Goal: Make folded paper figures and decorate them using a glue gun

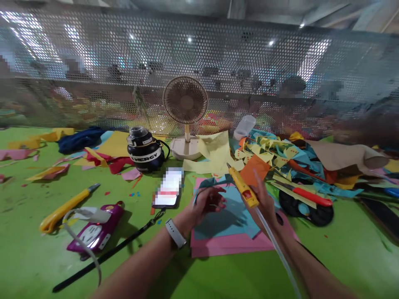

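Observation:
My right hand (264,203) is closed around a yellow glue gun (245,189), its tip pointing up and left. A long translucent stick (277,249) trails from its back end. My left hand (207,203) has curled fingers, with a narrow teal paper piece (213,181) in them; the exact grip is partly hidden. A white-banded watch (175,233) is on the left wrist. Beneath both hands, a light blue paper sheet (215,222) lies on pink sheets (218,251). An orange paper (254,168) sits just beyond the glue gun.
On the green table (134,265) lie a phone (168,189), a yellow cutter (67,209) and a purple power strip (99,228). A fan (186,99) and black bottle (145,151) stand behind. Paper scraps (268,149) and a red-handled tool (311,196) lie right. Perforated metal screen (109,54) closes the back.

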Tool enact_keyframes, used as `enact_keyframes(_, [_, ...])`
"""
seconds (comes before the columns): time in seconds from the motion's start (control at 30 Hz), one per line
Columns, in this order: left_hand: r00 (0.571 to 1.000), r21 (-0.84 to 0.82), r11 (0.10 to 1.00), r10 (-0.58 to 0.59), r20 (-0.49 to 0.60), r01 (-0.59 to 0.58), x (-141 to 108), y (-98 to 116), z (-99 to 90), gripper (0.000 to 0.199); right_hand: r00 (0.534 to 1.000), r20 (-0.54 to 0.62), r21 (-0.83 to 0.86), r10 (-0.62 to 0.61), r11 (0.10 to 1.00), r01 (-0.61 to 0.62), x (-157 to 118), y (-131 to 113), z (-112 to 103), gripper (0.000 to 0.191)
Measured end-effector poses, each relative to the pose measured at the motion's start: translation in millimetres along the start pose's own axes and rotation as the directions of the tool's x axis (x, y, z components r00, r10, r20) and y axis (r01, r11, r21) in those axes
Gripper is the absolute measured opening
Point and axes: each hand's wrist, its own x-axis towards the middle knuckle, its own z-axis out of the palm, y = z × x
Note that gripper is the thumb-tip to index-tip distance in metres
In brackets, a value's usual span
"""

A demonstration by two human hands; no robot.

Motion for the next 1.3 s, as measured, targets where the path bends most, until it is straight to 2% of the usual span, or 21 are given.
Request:
enact_keyframes(0.1, [0.998, -0.340, 0.940, 0.004, 0.069, 0.020, -3.1, -2.7, 4.7, 0.019, 0.996, -0.081, 0.019, 0.030, 0.999, -0.029, 0.4, 3.3, 1.2, 0.041])
enact_keyframes(0.17, [0.997, -0.450, 0.892, -0.004, 0.074, 0.037, -6.2, -5.4, 10.3, 0.020, 0.989, -0.143, 0.034, 0.039, 0.999, -0.034, 0.1, 4.9, 2.5, 0.056])
enact_keyframes(0.23, [0.998, -0.478, 0.876, -0.042, 0.053, 0.063, -9.4, -7.5, 16.3, 0.034, 0.982, -0.184, 0.028, 0.030, 0.999, -0.025, -0.2, 6.1, 3.7, 0.065])
enact_keyframes(0.33, [0.998, -0.450, 0.891, -0.060, 0.022, 0.063, -13.0, -8.0, 22.3, 0.058, 0.977, -0.209, -0.039, -0.035, 0.999, 0.027, -0.3, 8.3, 4.9, 0.065])
enact_keyframes(0.43, [1.000, -0.408, 0.913, -0.024, -0.013, 0.017, -14.0, -5.3, 22.5, 0.066, 0.966, -0.209, -0.149, -0.150, 0.981, 0.120, -0.1, 12.1, 6.4, 0.066])
enact_keyframes(0.5, [0.998, -0.392, 0.919, -0.059, -0.013, 0.049, -13.2, -3.4, 20.5, 0.069, 0.949, -0.206, -0.202, -0.239, 0.959, 0.197, -0.1, 15.5, 8.1, 0.067])
enact_keyframes(0.57, [0.990, -0.382, 0.916, -0.139, -0.008, 0.126, -11.0, -2.5, 18.0, 0.067, 0.925, -0.194, -0.239, -0.328, 0.930, 0.280, -0.3, 19.2, 10.1, 0.067])
enact_keyframes(0.63, [0.978, -0.406, 0.897, -0.204, -0.035, 0.173, -7.8, -2.3, 15.9, 0.054, 0.891, -0.175, -0.272, -0.419, 0.890, 0.365, -0.9, 22.8, 11.7, 0.068])
enact_keyframes(0.7, [0.974, -0.461, 0.873, -0.217, -0.070, 0.161, -4.5, -1.9, 14.6, 0.035, 0.863, -0.155, -0.294, -0.481, 0.856, 0.425, -1.7, 25.7, 12.1, 0.071])
enact_keyframes(0.77, [0.979, -0.493, 0.864, -0.175, -0.103, 0.103, -2.4, -0.7, 13.8, 0.022, 0.851, -0.156, -0.290, -0.501, 0.847, 0.445, -2.2, 28.2, 10.8, 0.072])
enact_keyframes(0.9, [0.987, -0.382, 0.922, -0.007, -0.160, -0.056, -3.0, 1.1, 9.1, 0.011, 0.869, -0.186, -0.216, -0.459, 0.882, 0.419, -0.4, 32.4, 6.3, 0.061])
enact_keyframes(1.03, [0.976, -0.193, 0.964, 0.157, -0.153, -0.185, -7.2, -4.9, -1.8, 0.025, 0.872, -0.315, -0.098, -0.375, 0.927, 0.363, 1.7, 24.1, 4.8, 0.037])
enact_keyframes(1.1, [0.973, -0.128, 0.970, 0.190, -0.131, -0.206, -9.2, -9.3, -6.9, 0.032, 0.913, -0.306, 0.057, -0.270, 0.952, 0.301, -0.1, 12.4, 3.5, 0.031])
enact_keyframes(1.13, [0.973, -0.105, 0.972, 0.197, -0.123, -0.210, -10.1, -11.1, -8.8, 0.034, 0.944, -0.258, 0.142, -0.204, 0.959, 0.246, -1.9, 5.9, 2.1, 0.030])
enact_keyframes(1.2, [0.972, -0.075, 0.974, 0.203, -0.114, -0.213, -11.6, -12.7, -11.0, 0.035, 0.995, -0.081, 0.285, -0.066, 0.955, 0.087, -6.3, -5.3, -2.3, 0.031])
enact_keyframes(1.23, [0.972, -0.065, 0.974, 0.207, -0.114, -0.215, -12.3, -12.6, -11.5, 0.034, 1.000, 0.024, 0.336, 0.000, 0.942, -0.008, -8.4, -9.1, -5.0, 0.034])
enact_keyframes(1.3, [0.970, -0.049, 0.974, 0.212, -0.117, -0.219, -13.8, -10.9, -12.2, 0.033, 0.976, 0.190, 0.397, 0.105, 0.901, -0.174, -11.4, -12.6, -9.9, 0.042])
